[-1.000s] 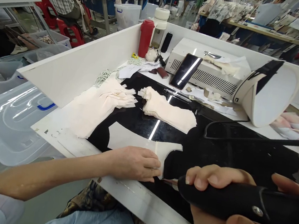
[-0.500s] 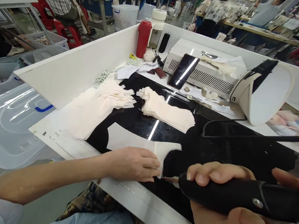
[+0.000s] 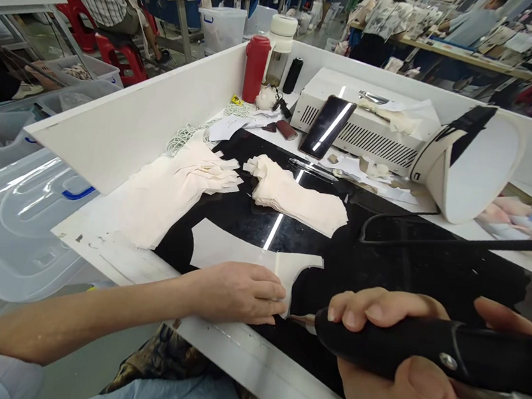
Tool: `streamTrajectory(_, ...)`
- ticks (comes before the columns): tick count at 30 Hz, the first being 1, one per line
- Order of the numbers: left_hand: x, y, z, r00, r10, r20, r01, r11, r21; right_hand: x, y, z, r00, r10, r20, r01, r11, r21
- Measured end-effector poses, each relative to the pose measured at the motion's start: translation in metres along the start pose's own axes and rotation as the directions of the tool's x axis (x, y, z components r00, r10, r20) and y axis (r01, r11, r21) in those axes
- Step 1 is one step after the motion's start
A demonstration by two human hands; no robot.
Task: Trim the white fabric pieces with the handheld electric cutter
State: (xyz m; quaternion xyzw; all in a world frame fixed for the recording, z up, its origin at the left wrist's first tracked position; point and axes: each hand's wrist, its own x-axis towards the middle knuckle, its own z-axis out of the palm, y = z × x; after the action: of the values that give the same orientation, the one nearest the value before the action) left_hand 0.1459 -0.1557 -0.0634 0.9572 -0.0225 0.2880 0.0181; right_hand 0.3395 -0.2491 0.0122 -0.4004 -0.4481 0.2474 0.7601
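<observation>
My left hand (image 3: pixel 236 292) lies flat, fingers together, pressing down a pale cut fabric piece (image 3: pixel 231 250) on the glossy black work surface (image 3: pixel 383 264). My right hand (image 3: pixel 400 375) is wrapped round a black hand-held tool (image 3: pixel 430 356) whose metal tip (image 3: pixel 303 321) sits at the fabric's near edge, just right of my left fingertips. Two stacks of cream fabric pieces lie behind: one stack (image 3: pixel 176 186) at the left, another stack (image 3: pixel 297 197) in the middle.
A white partition wall (image 3: pixel 136 114) borders the bench on the left. At the back stand a red flask (image 3: pixel 255 67), a white machine box (image 3: pixel 370 125) with a phone (image 3: pixel 327 126) leaning on it, and a white lamp head (image 3: pixel 471 165). A clear plastic bin lid (image 3: pixel 19 216) sits left. People work at far tables.
My right hand and the tool have shifted slightly left and lower; the left hand and the fabric have stayed in place.
</observation>
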Motion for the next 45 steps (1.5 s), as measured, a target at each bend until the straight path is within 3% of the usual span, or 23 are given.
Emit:
streamTrajectory(3,0.0,0.0,0.0,1.0,0.0,0.006,0.0,1.0,-0.003,0.001,-0.001,0.006,0.993,-0.075,-0.087,0.079,0.996,0.044)
streamTrajectory(16,0.002,-0.001,-0.002,1.0,-0.005,-0.008,0.005,0.999,-0.037,-0.001,0.002,0.01,0.995,-0.073,-0.072,0.078,0.995,0.069)
streamTrajectory(24,0.002,-0.003,-0.007,0.997,-0.076,0.031,0.079,0.991,-0.105,-0.003,0.0,0.011,0.996,-0.076,-0.052,0.081,0.993,0.089)
streamTrajectory(29,-0.003,0.004,-0.013,0.997,-0.04,0.067,0.05,0.986,-0.161,-0.005,-0.005,0.006,0.997,-0.075,-0.013,0.076,0.993,0.09)
streamTrajectory(37,-0.003,0.019,-0.034,0.99,-0.056,0.131,0.09,0.958,-0.271,0.034,-0.003,-0.021,0.965,-0.131,-0.228,0.133,0.991,-0.008)
streamTrajectory(45,0.027,0.011,-0.006,0.988,-0.109,0.107,0.119,0.989,-0.091,0.03,0.014,-0.025,0.97,-0.192,-0.148,0.189,0.981,-0.037)
